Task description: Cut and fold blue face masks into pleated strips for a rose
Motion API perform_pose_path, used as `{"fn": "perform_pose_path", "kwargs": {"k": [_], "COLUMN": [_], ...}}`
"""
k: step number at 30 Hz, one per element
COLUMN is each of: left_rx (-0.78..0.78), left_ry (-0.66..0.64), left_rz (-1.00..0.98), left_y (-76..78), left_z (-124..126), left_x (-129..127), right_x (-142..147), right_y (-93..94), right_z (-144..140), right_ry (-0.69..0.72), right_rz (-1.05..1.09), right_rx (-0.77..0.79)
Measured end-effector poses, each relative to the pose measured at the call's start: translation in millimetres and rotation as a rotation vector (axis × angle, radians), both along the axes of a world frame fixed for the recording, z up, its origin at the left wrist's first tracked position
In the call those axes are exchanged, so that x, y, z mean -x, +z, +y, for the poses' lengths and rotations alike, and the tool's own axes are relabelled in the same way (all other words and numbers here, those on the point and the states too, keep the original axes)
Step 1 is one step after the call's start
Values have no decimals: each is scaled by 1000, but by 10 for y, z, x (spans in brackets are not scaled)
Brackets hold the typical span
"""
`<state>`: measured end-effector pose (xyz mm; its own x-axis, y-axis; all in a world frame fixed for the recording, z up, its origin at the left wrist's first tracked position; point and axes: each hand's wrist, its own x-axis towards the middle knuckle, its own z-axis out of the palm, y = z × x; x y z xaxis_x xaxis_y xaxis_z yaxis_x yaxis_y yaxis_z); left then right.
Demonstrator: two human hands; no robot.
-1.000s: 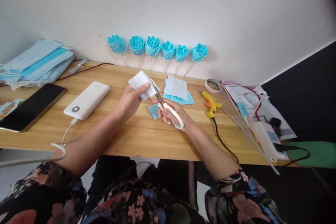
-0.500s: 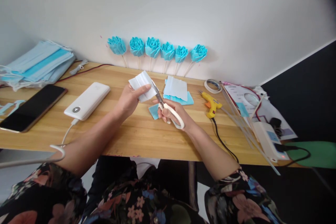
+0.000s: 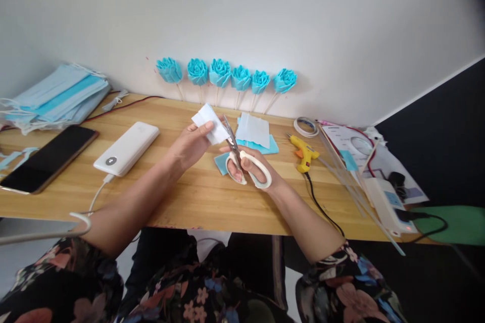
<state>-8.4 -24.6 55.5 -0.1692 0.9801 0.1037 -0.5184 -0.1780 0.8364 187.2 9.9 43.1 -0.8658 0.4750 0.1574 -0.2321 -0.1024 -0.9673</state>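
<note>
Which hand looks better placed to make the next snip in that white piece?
The right hand: its fingers sit in the scissors, blades at the white piece, which the left hand holds.

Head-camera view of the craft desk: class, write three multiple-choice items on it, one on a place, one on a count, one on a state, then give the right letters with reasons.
1. Where does the yellow glue gun lie?
A. Right of the hands
B. On the mask pile
C. Under the phone

2. How many blue flowers lean on the wall?
A. Three
B. Six
C. Nine

3. How are the scissors blades?
A. Shut on the desk
B. Parted at the white piece
C. Hidden

Answers:
1 A, the glue gun lies on the desk past the right hand.
2 B, six flowers stand in a row.
3 B, the scissors gape at the white piece that the left hand holds.
</note>
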Motion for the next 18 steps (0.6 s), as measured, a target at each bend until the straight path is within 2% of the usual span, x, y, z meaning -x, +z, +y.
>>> {"fn": "perform_pose_path", "kwargs": {"k": [3,10,18], "left_rx": [-2,13,33], "left_ry": [5,133,154], "left_rz": [-11,40,161], "left_y": [7,22,3], "left_z": [-14,-48,-76], "left_x": [-19,-52,-4], "right_x": [14,11,7], "right_y": [-41,-69,-84], "right_z": [16,35,33], "right_ry": [25,54,78], "right_rz": [47,67,62], "right_rx": [-3,-21,17]}}
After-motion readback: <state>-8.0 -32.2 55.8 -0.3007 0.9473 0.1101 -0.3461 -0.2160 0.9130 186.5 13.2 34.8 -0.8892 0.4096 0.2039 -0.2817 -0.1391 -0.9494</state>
